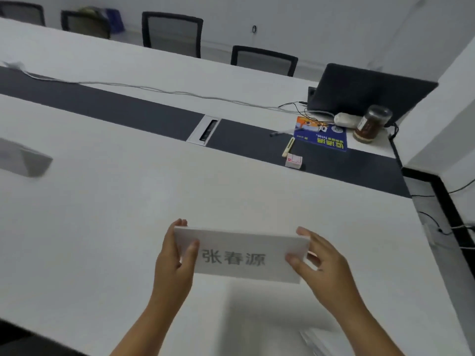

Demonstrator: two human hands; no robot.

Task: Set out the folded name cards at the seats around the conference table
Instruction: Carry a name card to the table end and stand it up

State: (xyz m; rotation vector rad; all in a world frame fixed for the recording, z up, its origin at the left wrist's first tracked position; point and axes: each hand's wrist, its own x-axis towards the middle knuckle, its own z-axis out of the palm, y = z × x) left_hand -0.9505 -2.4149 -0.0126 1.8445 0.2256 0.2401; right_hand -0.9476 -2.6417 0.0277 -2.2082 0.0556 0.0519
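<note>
While gripped at both short ends, a folded name card (244,255) is held just above the white tabletop (102,227), near its front edge, printed side w/ three grey characters facing the camera. Its left end is pinched by the left hand (174,255), thumb on the front face and fingers curled behind; its right end is clamped by the right hand (321,263), thumb in front, fingers at the back. At bottom right, a blurred pile of white sheets (318,340) is seen on the tabletop, details not readable. Further out at far left, another folded card (23,160) is stood on the tabletop, blurred. Beyond, a dark centre strip (115,111) is crossed by a metal cable hatch (204,129). At the right end of the strip, a small pink-and-white box (293,160), a pale marker (288,147) and a blue leaflet (321,134) are laid close together. Behind these, a jar (370,124) is stood beside an open laptop (367,91). Along the far side, approx. four mesh-back chairs (172,33) are lined up against the tabletop.
</note>
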